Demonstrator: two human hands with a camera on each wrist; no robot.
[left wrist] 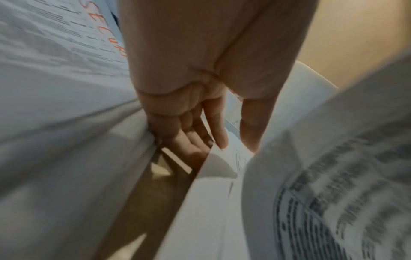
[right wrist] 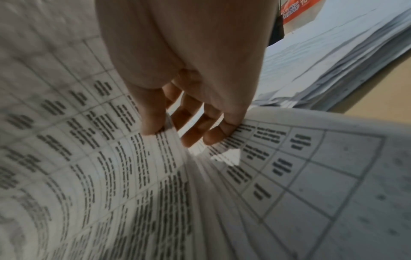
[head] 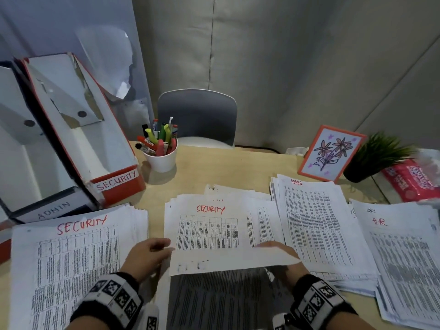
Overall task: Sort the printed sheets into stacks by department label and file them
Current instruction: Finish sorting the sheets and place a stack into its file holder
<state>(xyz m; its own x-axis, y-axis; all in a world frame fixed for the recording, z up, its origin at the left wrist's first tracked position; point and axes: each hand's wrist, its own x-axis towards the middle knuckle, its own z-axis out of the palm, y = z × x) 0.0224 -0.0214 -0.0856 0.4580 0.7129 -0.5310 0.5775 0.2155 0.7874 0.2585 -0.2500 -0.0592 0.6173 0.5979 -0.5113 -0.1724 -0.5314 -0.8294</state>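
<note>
Both hands hold one printed sheet (head: 233,258) over the middle pile (head: 207,225), whose top page reads SECURITY in red. The held sheet's far end curls toward me and shows its pale back. My left hand (head: 164,248) pinches its left edge between thumb and forefinger, which the left wrist view shows close up (left wrist: 237,148). My right hand (head: 273,246) is mostly hidden behind the sheet; in the right wrist view the right hand (right wrist: 173,135) has its thumb on one face and fingers on the other. Sorted stacks lie around: SECURITY (head: 76,258) left, ADMIN (head: 314,222) right, HR (head: 404,258) far right.
Two file boxes lean at the back left, a red one labelled SECURITY (head: 114,182) and a dark one labelled ADMIN (head: 54,208). A white cup of markers (head: 160,158), a framed flower drawing (head: 331,153), a small plant (head: 376,158) and a red packet (head: 414,182) stand behind the stacks.
</note>
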